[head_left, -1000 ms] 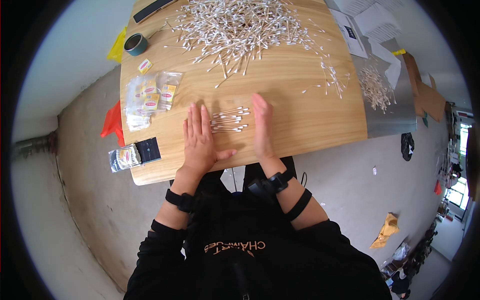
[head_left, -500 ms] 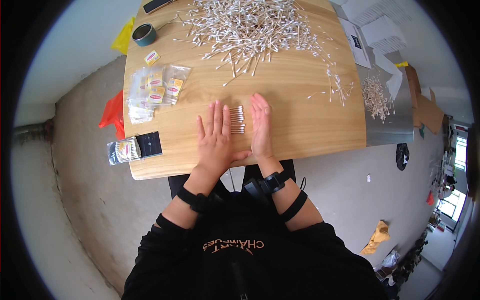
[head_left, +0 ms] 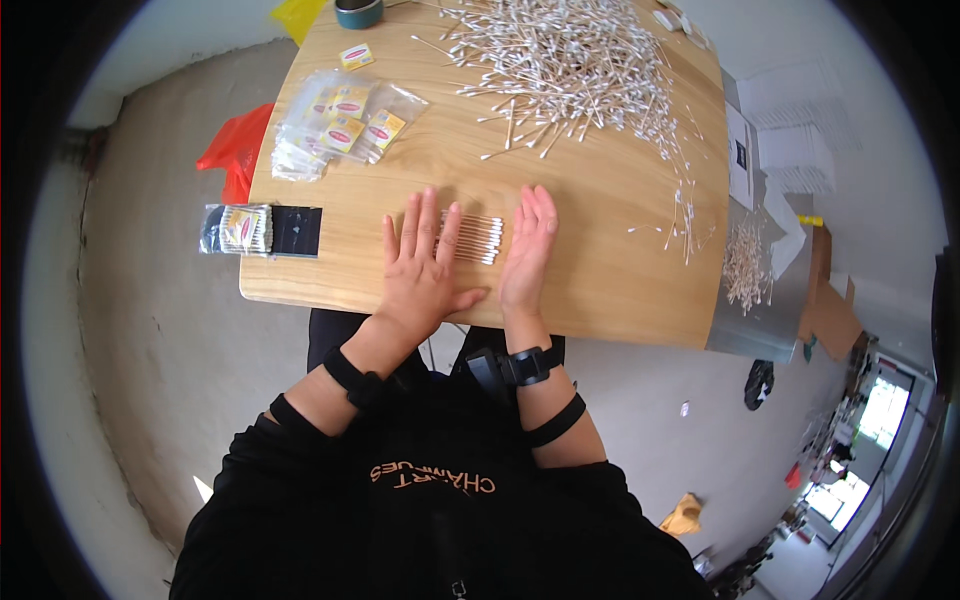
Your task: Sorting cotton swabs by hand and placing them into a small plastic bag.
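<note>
Your left hand (head_left: pixel 418 272) spreads flat, partly over the swabs (head_left: pixel 480 240), gripping none; your right hand (head_left: pixel 528 250), open, empty, stands beside: light pressure seems best.

Black top: orange capital letters (head_left: pixel 474 483) are spread across the black top (head_left: pixel 440 430), lower middle of the frame; the wording is broken by folds.
Loose card: a red oval is printed on the yellow-and-white loose card (head_left: pixel 356 56), upper left; its small print is blurred.
Bagged cards: the same red oval is repeated on bagged cards (head_left: pixel 342 133) in clear bags (head_left: pixel 400 97) below it.
Swab packet: a yellow label (head_left: pixel 241 228) with a reddish mark is seen on the swab packet (head_left: pixel 262 228), left of the frame.
Paper sheet: a dark printed block (head_left: pixel 741 152) is borne by the paper sheet (head_left: pixel 739 185), upper right; its content cannot be made out.
</note>
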